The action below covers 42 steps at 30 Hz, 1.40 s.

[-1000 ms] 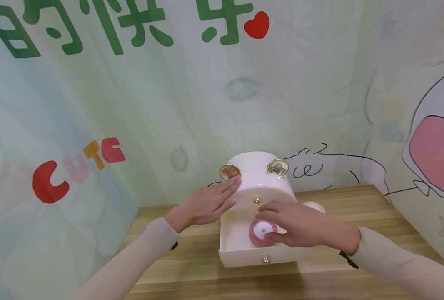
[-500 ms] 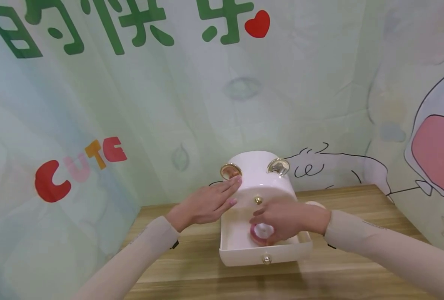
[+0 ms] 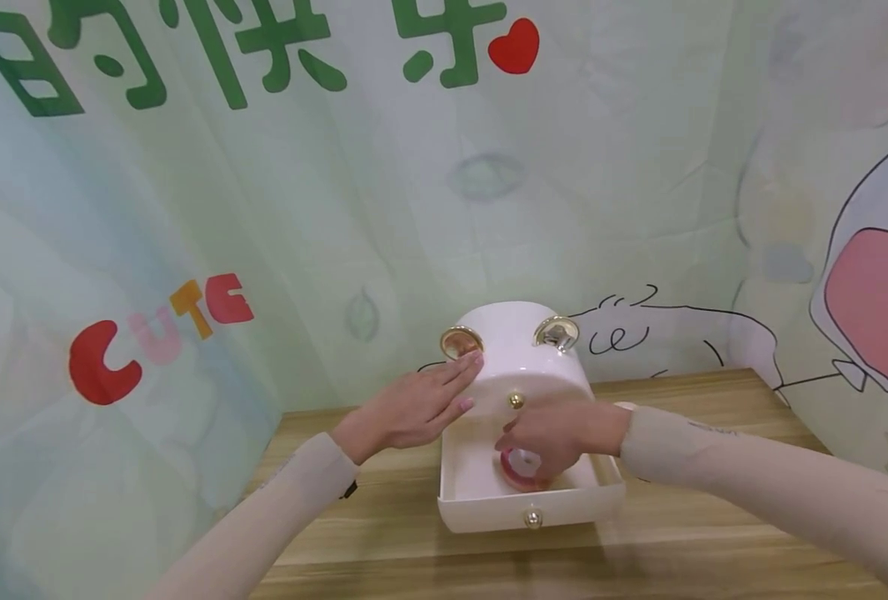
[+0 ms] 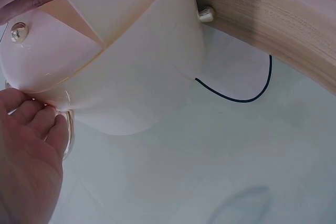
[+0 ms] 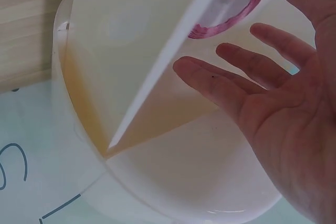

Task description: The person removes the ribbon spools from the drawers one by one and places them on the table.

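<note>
A glossy white box [image 3: 517, 337] with two gold ears stands on the table, its lower drawer [image 3: 474, 518] pulled out. Inside that drawer lies a round item with a pink rim and pale centre [image 3: 514, 477]; its exact kind cannot be told. Over it reaches my right hand [image 3: 552, 433], covering its right part. In the right wrist view the hand's [image 5: 286, 95] thumb is at the pink rim while the other fingers stay spread, apart from it. My left hand [image 3: 410, 408] rests against the box's left side, fingers touching beside the gold ear [image 4: 68, 135].
Gold knobs sit on the upper drawer front [image 3: 516, 401] and on the pulled-out drawer. A pale round object [image 3: 627, 406] is mostly hidden behind my right wrist. The wooden table [image 3: 354, 533] meets a printed cloth backdrop [image 3: 384, 233] at its back and sides.
My right hand has turned and shifted left over the pink-rimmed item, covering more of it, and its forearm has swung upward. The left hand, box and drawer stay in place.
</note>
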Available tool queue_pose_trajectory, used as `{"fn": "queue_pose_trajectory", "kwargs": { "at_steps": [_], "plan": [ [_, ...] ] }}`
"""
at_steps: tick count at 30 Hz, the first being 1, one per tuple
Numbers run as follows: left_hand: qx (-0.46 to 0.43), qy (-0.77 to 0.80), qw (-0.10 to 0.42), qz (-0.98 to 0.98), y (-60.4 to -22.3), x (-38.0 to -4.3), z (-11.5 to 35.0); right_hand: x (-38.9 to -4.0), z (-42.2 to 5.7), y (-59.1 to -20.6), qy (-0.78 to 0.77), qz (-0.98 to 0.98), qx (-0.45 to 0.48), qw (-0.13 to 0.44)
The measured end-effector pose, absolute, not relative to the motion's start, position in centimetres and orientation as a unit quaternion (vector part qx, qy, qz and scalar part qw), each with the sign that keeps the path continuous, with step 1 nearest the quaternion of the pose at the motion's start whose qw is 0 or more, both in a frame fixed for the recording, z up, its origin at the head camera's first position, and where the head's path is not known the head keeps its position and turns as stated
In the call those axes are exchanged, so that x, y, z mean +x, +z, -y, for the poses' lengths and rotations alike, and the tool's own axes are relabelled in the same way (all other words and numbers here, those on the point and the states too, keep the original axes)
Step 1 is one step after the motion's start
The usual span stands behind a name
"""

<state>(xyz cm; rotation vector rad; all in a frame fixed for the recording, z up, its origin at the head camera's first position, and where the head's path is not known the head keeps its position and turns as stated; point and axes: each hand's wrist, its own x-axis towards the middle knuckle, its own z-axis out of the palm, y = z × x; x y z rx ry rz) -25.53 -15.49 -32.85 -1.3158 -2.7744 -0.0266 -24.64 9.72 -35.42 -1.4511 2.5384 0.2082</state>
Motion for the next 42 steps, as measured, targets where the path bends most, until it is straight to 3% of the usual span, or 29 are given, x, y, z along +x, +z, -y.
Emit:
{"fn": "queue_pose_trajectory", "kwargs": {
  "at_steps": [30, 42],
  "plan": [
    [-0.431, -0.002, 0.042, 0.901, -32.9, -25.6, 15.6, -24.8, -8.6, -36.2, 0.094, -0.855, -0.498, 0.110],
    [-0.432, 0.003, 0.044, 0.901, -32.9, -25.5, 15.5, -24.3, -9.7, -34.3, 0.042, -0.853, -0.506, 0.119]
  ]
}}
